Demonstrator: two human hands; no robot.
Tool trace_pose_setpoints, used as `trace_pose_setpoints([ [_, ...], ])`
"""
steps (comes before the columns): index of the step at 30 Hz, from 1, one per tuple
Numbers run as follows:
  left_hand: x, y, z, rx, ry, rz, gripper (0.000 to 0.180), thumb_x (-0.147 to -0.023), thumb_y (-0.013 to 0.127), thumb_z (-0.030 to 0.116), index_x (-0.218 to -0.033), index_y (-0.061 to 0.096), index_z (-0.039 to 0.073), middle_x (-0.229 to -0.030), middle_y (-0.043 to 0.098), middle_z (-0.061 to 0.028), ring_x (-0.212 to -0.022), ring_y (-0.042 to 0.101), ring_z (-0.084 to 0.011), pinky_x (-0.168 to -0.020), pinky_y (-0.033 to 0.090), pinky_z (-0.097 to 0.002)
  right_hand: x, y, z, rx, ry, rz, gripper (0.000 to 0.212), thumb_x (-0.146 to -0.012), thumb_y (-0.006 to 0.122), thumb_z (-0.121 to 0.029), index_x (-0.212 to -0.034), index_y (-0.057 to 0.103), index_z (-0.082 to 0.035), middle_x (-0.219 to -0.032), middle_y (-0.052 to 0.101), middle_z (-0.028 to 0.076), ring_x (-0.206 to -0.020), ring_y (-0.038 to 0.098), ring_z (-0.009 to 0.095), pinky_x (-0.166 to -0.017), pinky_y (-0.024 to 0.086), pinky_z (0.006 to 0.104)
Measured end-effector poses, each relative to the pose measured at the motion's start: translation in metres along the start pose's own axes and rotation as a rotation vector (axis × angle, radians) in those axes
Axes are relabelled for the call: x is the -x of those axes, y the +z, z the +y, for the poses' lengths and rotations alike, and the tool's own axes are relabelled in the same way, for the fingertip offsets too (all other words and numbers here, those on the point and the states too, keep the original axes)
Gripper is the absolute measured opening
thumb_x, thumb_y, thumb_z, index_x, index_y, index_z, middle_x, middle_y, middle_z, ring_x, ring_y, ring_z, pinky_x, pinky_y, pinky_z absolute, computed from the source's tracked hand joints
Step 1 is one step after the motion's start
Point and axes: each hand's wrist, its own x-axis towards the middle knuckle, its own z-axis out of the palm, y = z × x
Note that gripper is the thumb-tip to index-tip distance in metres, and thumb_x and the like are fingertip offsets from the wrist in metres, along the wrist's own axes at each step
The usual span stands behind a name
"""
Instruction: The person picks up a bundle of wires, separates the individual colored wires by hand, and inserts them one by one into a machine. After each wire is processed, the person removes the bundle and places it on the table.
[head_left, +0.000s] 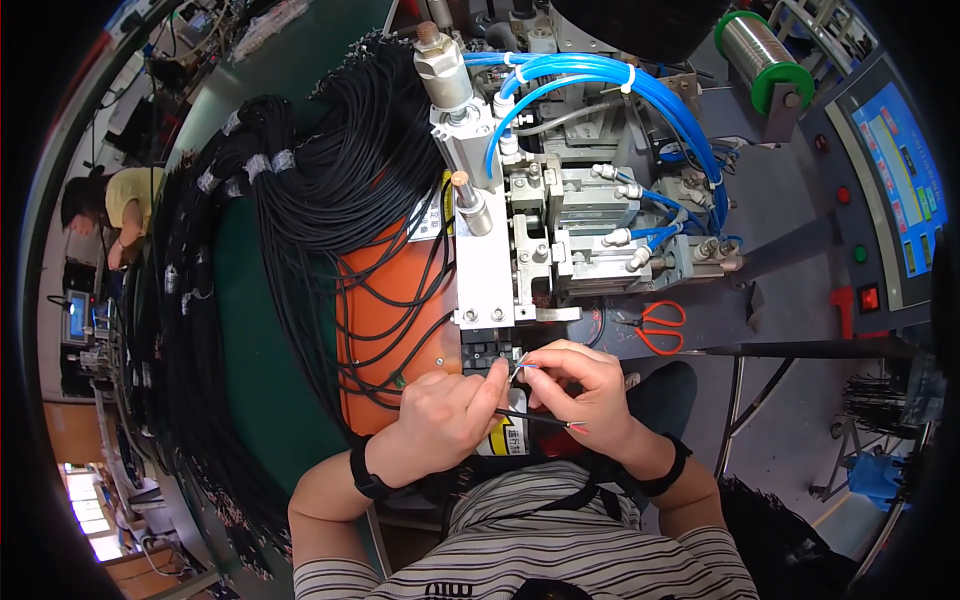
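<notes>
My left hand (445,415) is closed with thumb and index finger pressed together, at the fine stripped wires (519,368) of a black cable. My right hand (582,392) pinches the coloured ends of these wires from the other side, in front of the machine's dark fixture (486,356). Another black cable end (538,414), with reddish wires at its tip, passes below my left fingers toward my right palm. Which fingers hold that piece is partly hidden.
The press machine (485,270) with blue air hoses (650,85) stands just ahead. Bundled black cables (350,170) lie over an orange plate (400,320) at left. Red-handled scissors (661,328), a solder wire spool (752,60) and a touch screen (900,180) are at right. Another person (130,210) sits far left.
</notes>
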Motion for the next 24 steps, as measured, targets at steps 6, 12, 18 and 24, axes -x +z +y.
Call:
trace_pose_setpoints([
  [6, 0.002, 0.002, -0.0005, 0.043, -0.001, 0.006, 0.042, -0.075, 0.076, 0.006, -0.113, 0.061, -0.002, -0.064, 0.055, -0.0012, -0.052, 0.056, -0.0164, -0.048, 0.04, -0.0301, -0.0011, -0.0001, -0.0014, 0.072, -0.046, 0.004, 0.014, -0.089, 0.063, 0.007, -0.102, 0.066, 0.007, -0.095, 0.067, 0.012, -0.067, 0.068, 0.012, -0.058, 0.055, 0.0207],
  [12, 0.0031, 0.0042, -0.0004, 0.079, -0.018, 0.008, 0.041, -0.076, 0.075, 0.008, -0.112, 0.06, -0.002, -0.066, 0.057, -0.002, -0.054, 0.058, -0.017, -0.049, 0.041, -0.0306, -0.0017, -0.0028, -0.0016, 0.007, -0.02, -0.023, 0.015, -0.089, 0.062, 0.008, -0.103, 0.066, 0.007, -0.097, 0.067, 0.013, -0.068, 0.068, 0.013, -0.06, 0.056, 0.0215],
  [18, 0.0034, 0.0046, -0.0023, 0.176, -0.038, -0.027, 0.042, -0.077, 0.075, 0.015, -0.113, 0.061, -0.003, -0.068, 0.057, -0.0014, -0.056, 0.06, -0.0178, -0.05, 0.044, -0.0319, -0.002, -0.0024, -0.0004, -0.041, -0.001, -0.02, 0.015, -0.089, 0.061, 0.008, -0.103, 0.066, 0.008, -0.098, 0.067, 0.013, -0.068, 0.068, 0.013, -0.061, 0.056, 0.0222],
  [24, -0.0038, 0.0012, -0.0007, 0.252, -0.065, -0.003, 0.028, -0.079, 0.073, 0.003, -0.104, 0.061, 0.002, -0.063, 0.059, -0.0045, -0.049, 0.058, -0.0201, -0.046, 0.043, -0.0316, -0.002, -0.0034, 0.0064, -0.119, 0.066, -0.036, 0.014, -0.088, 0.063, 0.008, -0.101, 0.066, 0.007, -0.098, 0.067, 0.013, -0.068, 0.067, 0.012, -0.058, 0.054, 0.0217],
])
